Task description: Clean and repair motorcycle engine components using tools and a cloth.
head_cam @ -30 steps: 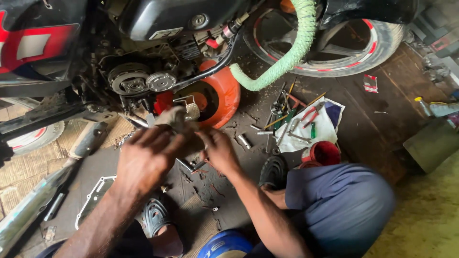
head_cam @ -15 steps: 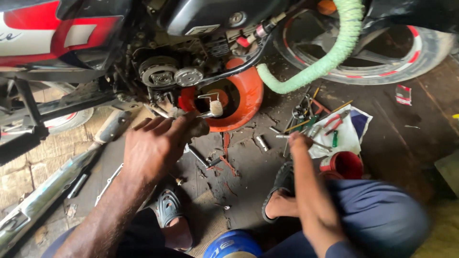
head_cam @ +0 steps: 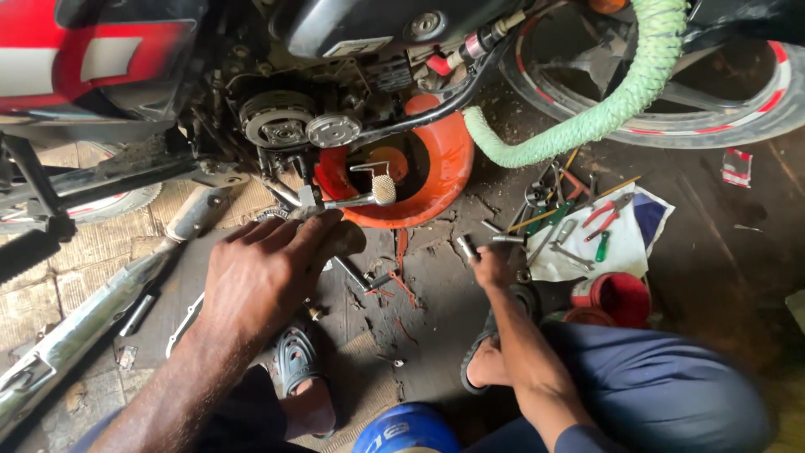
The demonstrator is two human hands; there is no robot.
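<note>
Because the left hand (head_cam: 264,273) lies palm down over a small brown part (head_cam: 342,241) just below the motorcycle engine (head_cam: 289,126), most of that part is hidden, and whether the grip closes on it cannot be told. The fingers spread flat and reach toward a chrome foot lever (head_cam: 369,193) that juts in front of the orange drain pan (head_cam: 436,168) on the floor. The right hand (head_cam: 490,267) sits well apart, at the edge of a white cloth (head_cam: 625,243), its grip pinched narrow on a small metal socket (head_cam: 465,247); the far end of that piece is blurred. Both forearms are cut off by the lower frame edge.

One drain pan shows, one green ribbed hose (head_cam: 620,101) curling over one rear wheel (head_cam: 738,92), and one long silver exhaust pipe (head_cam: 92,310) lying at the left. Two sandalled feet rest on the dirty floor. On the cloth lies a heap of hand tools, too tangled to count, beside a red cup (head_cam: 620,295). A blue container (head_cam: 407,429) is cropped at the bottom.
</note>
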